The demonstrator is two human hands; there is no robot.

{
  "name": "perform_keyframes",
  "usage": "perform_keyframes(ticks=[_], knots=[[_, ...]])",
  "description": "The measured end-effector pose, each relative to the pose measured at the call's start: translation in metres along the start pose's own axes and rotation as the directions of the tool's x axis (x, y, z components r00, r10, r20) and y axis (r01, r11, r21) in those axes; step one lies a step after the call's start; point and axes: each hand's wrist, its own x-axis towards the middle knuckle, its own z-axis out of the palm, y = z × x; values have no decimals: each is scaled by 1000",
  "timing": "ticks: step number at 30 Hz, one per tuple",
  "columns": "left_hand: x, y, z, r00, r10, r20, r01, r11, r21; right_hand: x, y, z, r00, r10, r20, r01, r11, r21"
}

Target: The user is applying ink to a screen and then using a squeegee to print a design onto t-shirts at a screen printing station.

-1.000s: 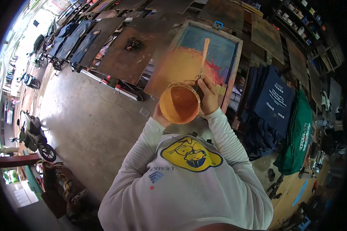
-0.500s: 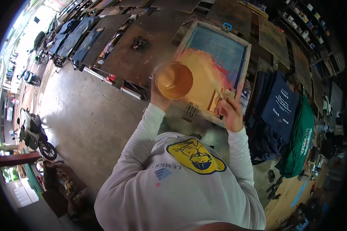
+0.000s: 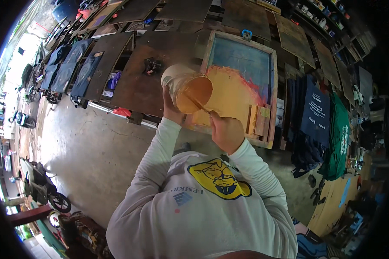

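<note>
My left hand (image 3: 170,111) grips a plastic tub (image 3: 186,88) of orange ink, tipped on its side with its mouth facing a wooden screen-printing frame (image 3: 270,93). My right hand (image 3: 226,131) holds a thin stick (image 3: 197,103) whose end reaches into the tub's mouth. The frame's blue mesh (image 3: 242,60) carries a wide smear of orange and red ink (image 3: 229,93). A wooden squeegee (image 3: 259,121) lies on the frame's near right corner, just beside my right hand.
Dark printing boards (image 3: 138,82) run left of the frame, some with dark blue shirts (image 3: 73,69) on them. Stacked navy shirts (image 3: 315,112) and a green shirt (image 3: 339,134) lie at the right. A motorbike (image 3: 39,185) stands on the concrete floor (image 3: 86,146) at the lower left.
My left hand has tipped the tub from upright onto its side over the frame's near edge. My right hand has come back from the squeegee corner and put the stick into the tub.
</note>
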Motion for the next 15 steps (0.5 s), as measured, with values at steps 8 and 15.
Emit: perform_keyframes(ticks=[8, 15], knots=[[28, 25, -41, 1000, -13, 25, 13, 1000, -2, 30, -37, 37, 998, 14, 61, -15, 999, 28], [31, 32, -35, 1000, 3, -1, -2, 997, 75, 35, -59, 50, 992, 74, 99, -92, 978, 186]])
